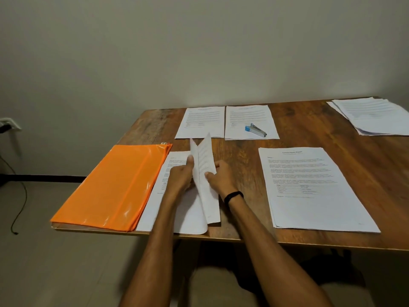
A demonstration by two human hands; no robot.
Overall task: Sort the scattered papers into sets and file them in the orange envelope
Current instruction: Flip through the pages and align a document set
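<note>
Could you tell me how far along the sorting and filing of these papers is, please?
Looks done: three neat sets lie apart, the back-left set, the back-right set under the stapler, and the near-right set. In hand: the left hand and right hand hold raised sheets beside the orange envelope. Left: the fanned far pile looks unsorted, and the envelope lies flat, contents unseen.
</note>
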